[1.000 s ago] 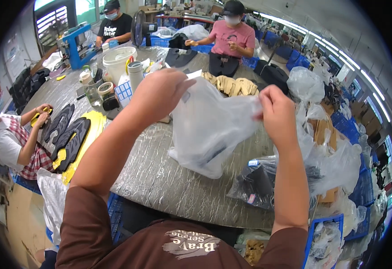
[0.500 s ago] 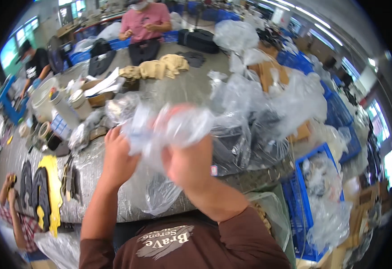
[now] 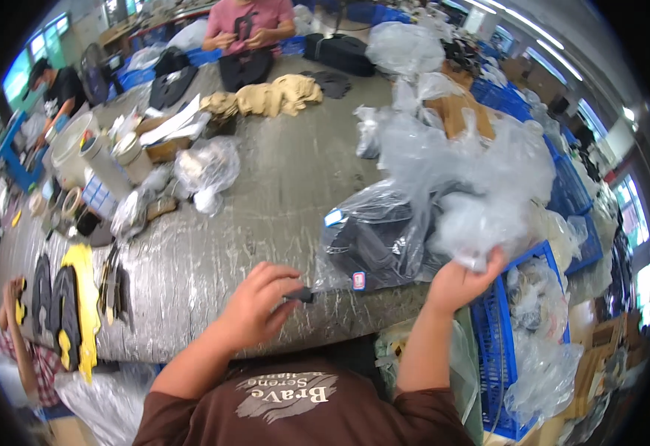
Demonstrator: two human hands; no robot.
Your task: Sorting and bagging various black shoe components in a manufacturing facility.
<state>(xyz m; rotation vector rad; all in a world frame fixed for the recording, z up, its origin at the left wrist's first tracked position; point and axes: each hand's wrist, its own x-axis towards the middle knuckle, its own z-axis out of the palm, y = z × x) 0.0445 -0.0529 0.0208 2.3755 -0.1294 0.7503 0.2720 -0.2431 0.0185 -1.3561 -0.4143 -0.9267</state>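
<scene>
My left hand (image 3: 254,305) rests near the table's front edge, its fingers closed around a small dark object (image 3: 300,296) that I cannot identify. My right hand (image 3: 462,279) reaches out to the right and grips a crumpled clear plastic bag (image 3: 473,223) at the table's right end. Just left of that bag lies a clear bag holding dark items (image 3: 373,241), between my two hands. A heap of empty clear plastic bags (image 3: 462,156) piles up behind it.
The grey work table (image 3: 265,201) carries beige pieces (image 3: 269,97), a small clear bag (image 3: 207,169), white buckets (image 3: 79,152) and yellow-and-black sole pieces (image 3: 65,297). Blue crates (image 3: 499,349) with plastic stand at the right. Other people work at the far end and at the left.
The bag I held up with both hands is no longer in front of me. My view has swung right; my right hand now holds crumpled plastic at the table's right end, my left is low.
</scene>
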